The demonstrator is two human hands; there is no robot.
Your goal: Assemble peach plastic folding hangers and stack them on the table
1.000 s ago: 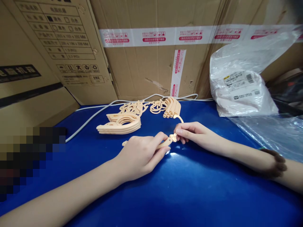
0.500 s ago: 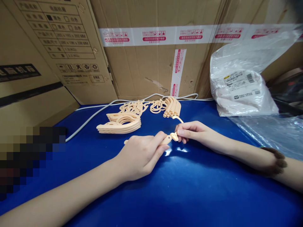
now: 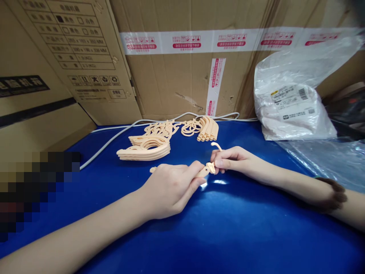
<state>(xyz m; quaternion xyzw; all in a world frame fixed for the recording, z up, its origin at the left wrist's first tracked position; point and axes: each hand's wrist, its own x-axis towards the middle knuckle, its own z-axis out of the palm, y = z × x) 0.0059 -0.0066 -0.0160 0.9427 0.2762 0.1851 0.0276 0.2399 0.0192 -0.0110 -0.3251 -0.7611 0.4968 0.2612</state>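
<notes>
The left hand (image 3: 172, 188) pinches a cream strip (image 3: 203, 172) and the right hand (image 3: 235, 160) grips a cream hook (image 3: 211, 167), the two ends close together above mid-table, with the wide blue tabletop (image 3: 228, 228) running toward the person. Beyond them, stacked cream parts (image 3: 144, 153) and a white cable (image 3: 110, 145) border the space, a plastic bag (image 3: 296, 110) bounds the far right, and a taped cardboard wall (image 3: 171, 83) closes the back.
</notes>
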